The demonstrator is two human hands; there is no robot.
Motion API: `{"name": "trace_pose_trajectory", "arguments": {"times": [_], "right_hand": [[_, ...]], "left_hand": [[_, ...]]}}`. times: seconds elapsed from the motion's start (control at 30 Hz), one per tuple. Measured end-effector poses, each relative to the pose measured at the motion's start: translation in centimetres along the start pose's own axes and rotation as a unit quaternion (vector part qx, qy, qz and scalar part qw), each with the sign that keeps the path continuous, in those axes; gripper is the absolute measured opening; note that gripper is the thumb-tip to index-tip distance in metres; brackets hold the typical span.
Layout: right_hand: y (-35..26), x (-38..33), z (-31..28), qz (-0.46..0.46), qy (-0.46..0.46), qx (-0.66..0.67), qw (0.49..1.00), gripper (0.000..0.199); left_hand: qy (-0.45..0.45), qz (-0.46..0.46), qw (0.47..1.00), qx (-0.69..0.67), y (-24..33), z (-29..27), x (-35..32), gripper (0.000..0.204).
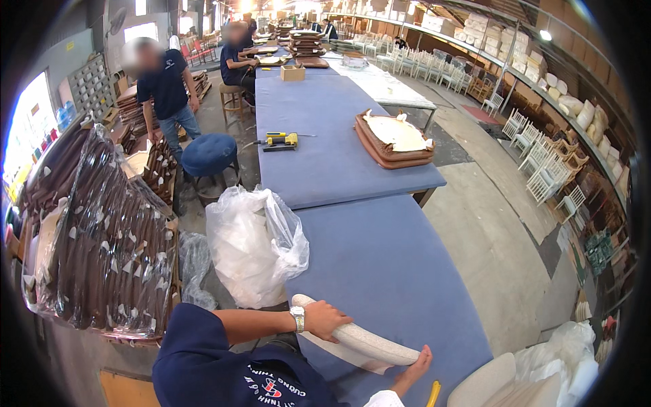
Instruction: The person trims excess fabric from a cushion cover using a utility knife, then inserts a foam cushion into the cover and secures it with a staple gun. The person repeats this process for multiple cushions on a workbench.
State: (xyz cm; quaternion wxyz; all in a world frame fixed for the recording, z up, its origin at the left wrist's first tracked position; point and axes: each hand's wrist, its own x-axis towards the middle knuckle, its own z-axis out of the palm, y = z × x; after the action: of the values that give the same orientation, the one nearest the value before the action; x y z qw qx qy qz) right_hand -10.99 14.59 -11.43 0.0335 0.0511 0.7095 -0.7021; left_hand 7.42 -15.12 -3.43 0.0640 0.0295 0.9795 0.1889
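Head-worn fisheye — wide, looking down, near the hands (pixel 327 320)

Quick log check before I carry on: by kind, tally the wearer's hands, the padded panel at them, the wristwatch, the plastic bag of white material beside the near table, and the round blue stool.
Hands: 2, left hand and right hand
Beige padded panel: 1
Wristwatch: 1
Plastic bag of white material: 1
Round blue stool: 1
Total: 6

The bare left forearm (pixel 254 325) reaches toward 3 o'clock. The bare left hand (pixel 327 321) sits at 6 o'clock, back upward, fingers (pixel 339 320) curled in a grip. The bare right hand (pixel 414 368), at 5 o'clock, points toward 1 o'clock, palm turned inward.
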Motion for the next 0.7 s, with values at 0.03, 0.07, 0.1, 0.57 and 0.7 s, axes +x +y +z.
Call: {"name": "trace_pose_trajectory", "arguments": {"times": [0.03, 0.07, 0.1, 0.57, 0.7], "right_hand": [[0.2, 0.1, -0.3, -0.013, -0.013, 0.003, 1.000, 0.037], [0.6, 0.5, -0.9, -0.026, -0.026, 0.005, 0.999, 0.037], [0.8, 0.8, -1.2, -0.039, -0.040, 0.008, 0.998, 0.037], [2.5, 1.2, -1.9, -0.054, -0.064, 0.046, 0.995, 0.046], [2.1, 0.9, -1.7, -0.040, -0.056, 0.046, 0.997, 0.049]], "left_hand": [[-0.005, -0.002, 1.000, 0.003, 0.2, -0.2, 0.2, 0.073], [-0.009, -0.005, 1.000, 0.006, 0.4, -0.4, 0.3, 0.073], [-0.010, -0.006, 1.000, 0.004, 0.5, -0.6, 0.4, 0.074], [-0.049, -0.030, 0.998, 0.001, 1.2, -0.7, 0.2, 0.081], [-0.039, -0.024, 0.999, 0.000, 1.0, -0.5, 0.1, 0.081]]}}
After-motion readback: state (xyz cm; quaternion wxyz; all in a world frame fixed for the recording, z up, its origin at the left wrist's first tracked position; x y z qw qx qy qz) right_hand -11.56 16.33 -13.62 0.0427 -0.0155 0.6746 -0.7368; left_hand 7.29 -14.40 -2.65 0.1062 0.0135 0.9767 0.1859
